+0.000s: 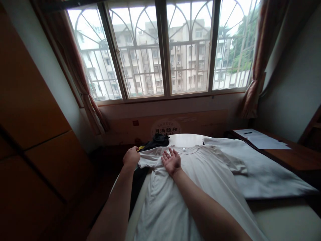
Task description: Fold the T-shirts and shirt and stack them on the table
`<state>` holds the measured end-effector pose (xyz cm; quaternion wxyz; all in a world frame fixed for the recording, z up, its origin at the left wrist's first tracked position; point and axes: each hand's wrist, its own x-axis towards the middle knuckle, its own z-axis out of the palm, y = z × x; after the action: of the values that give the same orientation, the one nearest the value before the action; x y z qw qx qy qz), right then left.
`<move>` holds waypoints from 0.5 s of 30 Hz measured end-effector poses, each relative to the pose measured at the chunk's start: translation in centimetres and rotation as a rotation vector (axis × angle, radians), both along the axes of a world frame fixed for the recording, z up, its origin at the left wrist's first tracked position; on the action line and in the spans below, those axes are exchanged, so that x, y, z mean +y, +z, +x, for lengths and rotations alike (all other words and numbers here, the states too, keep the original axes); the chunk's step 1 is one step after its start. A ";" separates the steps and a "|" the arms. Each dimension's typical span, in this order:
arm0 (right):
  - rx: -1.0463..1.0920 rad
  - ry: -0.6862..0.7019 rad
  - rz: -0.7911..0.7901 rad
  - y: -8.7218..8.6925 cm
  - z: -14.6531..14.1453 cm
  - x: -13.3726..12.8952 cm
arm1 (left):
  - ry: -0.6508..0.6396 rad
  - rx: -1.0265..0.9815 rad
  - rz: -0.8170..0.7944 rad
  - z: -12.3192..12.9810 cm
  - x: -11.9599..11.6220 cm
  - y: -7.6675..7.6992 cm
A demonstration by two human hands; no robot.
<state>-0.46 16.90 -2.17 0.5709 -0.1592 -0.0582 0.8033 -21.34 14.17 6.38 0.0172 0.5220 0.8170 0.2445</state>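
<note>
A white T-shirt [200, 177] lies spread on the table, its collar toward the window and its body reaching back toward me. My left hand [131, 156] is closed at the outer end of the left-side sleeve, with the fingertips partly hidden. Palm up and fingers apart, my right hand [172, 162] rests on or just above the shirt between that sleeve and the collar. It holds nothing. Just beyond my left hand lies a dark bundle of cloth [157, 140] with a yellow strip.
The white tabletop [185, 138] shows beyond the collar. At the right lies a pale, flat cloth-like piece [265, 174]. Papers [263, 139] sit on a brown wooden desk [298, 154] farther right. A barred window [188, 63] is ahead, with a wooden cabinet [32, 110] at left.
</note>
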 end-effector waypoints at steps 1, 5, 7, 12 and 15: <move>0.001 0.001 0.004 0.0 0.0 0.0 | -0.034 0.006 -0.064 -0.2 -0.1 0.3; -0.001 0.003 0.006 0.0 0.0 -0.1 | -0.171 0.002 -0.258 -0.2 -0.5 0.8; -0.005 0.005 0.002 0.1 0.1 -0.1 | -0.241 -0.026 -0.321 0.3 -0.8 0.7; -0.006 0.005 0.009 0.1 0.2 -0.1 | -0.322 -0.066 -0.342 1.6 -1.3 0.4; -0.014 -0.003 0.016 -0.1 0.1 0.0 | -0.303 -0.045 -0.293 1.7 -1.4 0.5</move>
<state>-0.35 16.92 -2.31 0.5730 -0.1604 -0.0682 0.8008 -19.62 12.81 6.85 0.1476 0.6253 0.7553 0.1292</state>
